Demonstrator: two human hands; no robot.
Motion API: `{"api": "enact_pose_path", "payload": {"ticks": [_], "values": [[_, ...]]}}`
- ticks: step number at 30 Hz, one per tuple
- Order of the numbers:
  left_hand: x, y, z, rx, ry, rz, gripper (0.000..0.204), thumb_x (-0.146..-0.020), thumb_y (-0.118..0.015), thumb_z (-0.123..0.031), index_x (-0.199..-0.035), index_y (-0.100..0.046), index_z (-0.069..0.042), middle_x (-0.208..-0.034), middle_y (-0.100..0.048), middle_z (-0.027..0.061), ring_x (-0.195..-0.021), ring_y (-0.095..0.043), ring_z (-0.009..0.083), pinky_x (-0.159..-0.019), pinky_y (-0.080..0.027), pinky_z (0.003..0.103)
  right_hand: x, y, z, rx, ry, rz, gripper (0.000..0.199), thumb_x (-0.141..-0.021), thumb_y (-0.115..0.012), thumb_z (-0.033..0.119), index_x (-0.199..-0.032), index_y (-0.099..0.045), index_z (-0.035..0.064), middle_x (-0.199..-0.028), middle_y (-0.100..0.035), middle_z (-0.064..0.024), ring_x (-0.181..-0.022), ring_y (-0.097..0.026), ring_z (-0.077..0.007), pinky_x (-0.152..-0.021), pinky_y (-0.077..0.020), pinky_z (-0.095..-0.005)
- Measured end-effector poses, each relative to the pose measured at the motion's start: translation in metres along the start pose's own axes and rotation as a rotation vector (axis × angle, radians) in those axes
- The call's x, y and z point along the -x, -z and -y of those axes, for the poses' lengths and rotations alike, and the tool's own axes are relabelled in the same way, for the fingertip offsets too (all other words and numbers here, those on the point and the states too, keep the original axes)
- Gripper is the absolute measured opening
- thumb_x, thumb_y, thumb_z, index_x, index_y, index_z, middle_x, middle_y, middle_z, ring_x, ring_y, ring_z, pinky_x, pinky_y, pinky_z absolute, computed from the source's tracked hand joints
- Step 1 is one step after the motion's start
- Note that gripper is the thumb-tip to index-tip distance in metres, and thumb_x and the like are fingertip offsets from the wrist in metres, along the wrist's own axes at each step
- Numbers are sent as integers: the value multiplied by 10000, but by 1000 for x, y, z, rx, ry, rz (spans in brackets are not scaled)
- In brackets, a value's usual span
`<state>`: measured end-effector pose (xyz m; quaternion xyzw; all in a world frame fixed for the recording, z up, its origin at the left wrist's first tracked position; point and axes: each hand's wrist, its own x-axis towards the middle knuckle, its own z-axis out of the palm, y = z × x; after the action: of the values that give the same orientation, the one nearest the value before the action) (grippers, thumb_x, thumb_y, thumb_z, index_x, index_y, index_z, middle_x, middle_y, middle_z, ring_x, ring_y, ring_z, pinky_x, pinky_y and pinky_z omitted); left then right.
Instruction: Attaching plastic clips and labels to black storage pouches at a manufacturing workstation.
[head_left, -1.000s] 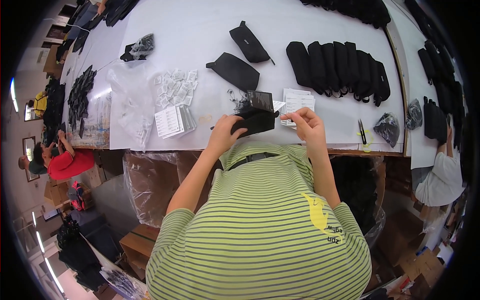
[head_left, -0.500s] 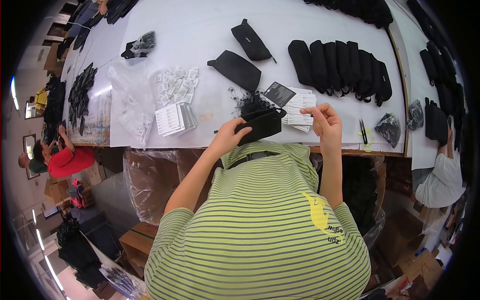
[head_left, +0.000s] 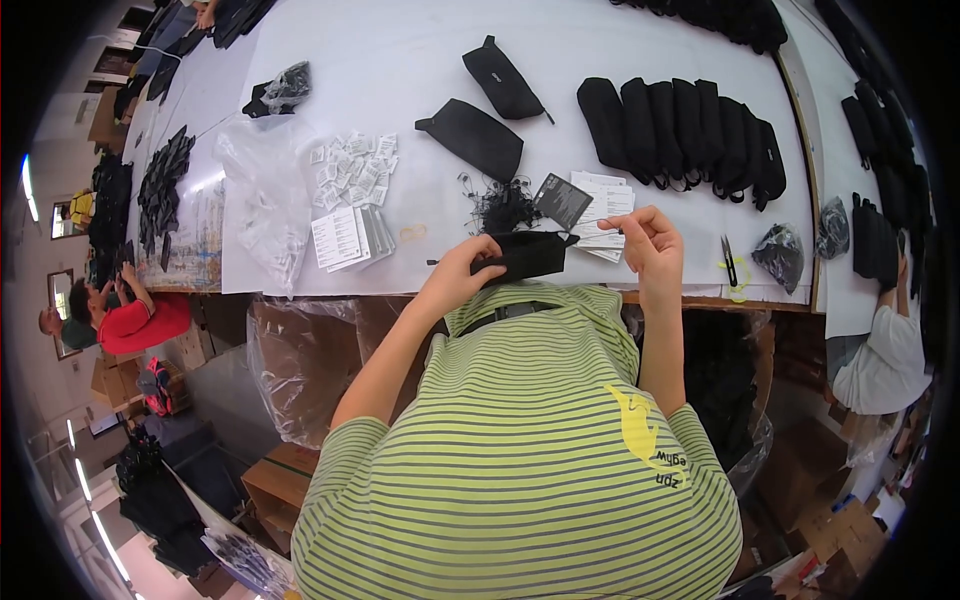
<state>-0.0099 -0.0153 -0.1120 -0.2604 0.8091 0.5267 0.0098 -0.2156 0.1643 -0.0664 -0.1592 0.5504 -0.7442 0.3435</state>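
My left hand [head_left: 472, 270] grips a black fabric pouch [head_left: 535, 258] at the table's front edge, close to my waist. To the right of the pouch, my right hand [head_left: 652, 242] is raised with thumb and index finger pinched together. Whatever may be between those fingertips is too small to make out. Just beyond the pouch lies a tangle of thin black cords [head_left: 505, 208]. Beside it, a dark printed card [head_left: 564, 201] overlaps a stack of white printed cards [head_left: 612, 240].
Two black pouches [head_left: 470, 138] lie farther back, and a row of several pouches [head_left: 682, 132] is at right. Small white packets [head_left: 357, 170], a second card stack [head_left: 345, 240] and clear plastic [head_left: 262, 200] lie left. Black-handled snips [head_left: 729, 262] and a bagged bundle [head_left: 778, 255] are at right.
The pouch in my left hand has tipped down slightly and looks flatter. The dark card has turned and shifted a little toward me. My right hand stays nearly in place.
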Motion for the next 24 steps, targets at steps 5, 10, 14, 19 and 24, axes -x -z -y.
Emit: {"api": "enact_pose_path", "payload": {"ticks": [5,10,14,19,24], "values": [[-4,-1,5,68,49,-187,238,-767,-712,-127,-922,-586,2,-891,-628,115,-855,-596,206,-772,-451,305,1,2,1,2,2,-17,112,-867,-614,112,-778,-587,48,-799,-694,-62,-461,-225,22,-415,-154,-178],[-2,4,3,15,40,-180,224,-757,-724,-128,-889,-611,13,-827,-648,124,-789,-611,214,-739,-460,305,-1,7,2,66,44,8,154,-898,-578,132,-781,-538,41,-852,-691,-123,-431,-222,15,-401,-172,-172],[3,9,-16,59,105,-181,223,-759,-722,-129,-882,-607,17,-806,-644,117,-770,-607,214,-728,-457,296,0,7,11,93,69,6,159,-889,-596,148,-783,-547,41,-841,-681,-101,-504,-338,-10,-495,-274,-164],[10,19,-38,2,32,-108,216,-784,-696,-127,-914,-597,15,-824,-641,122,-764,-598,215,-712,-455,298,-3,6,33,130,333,59,123,-824,-679,129,-784,-613,33,-827,-668,-75,-761,-504,-116,-785,-369,-272],[11,23,-50,7,82,-21,195,-799,-675,-109,-917,-592,23,-822,-639,121,-755,-592,211,-699,-451,303,-4,-2,44,289,437,136,132,-812,-686,127,-762,-607,34,-815,-651,-66,-802,-505,-131,-793,-363,-285]]}}
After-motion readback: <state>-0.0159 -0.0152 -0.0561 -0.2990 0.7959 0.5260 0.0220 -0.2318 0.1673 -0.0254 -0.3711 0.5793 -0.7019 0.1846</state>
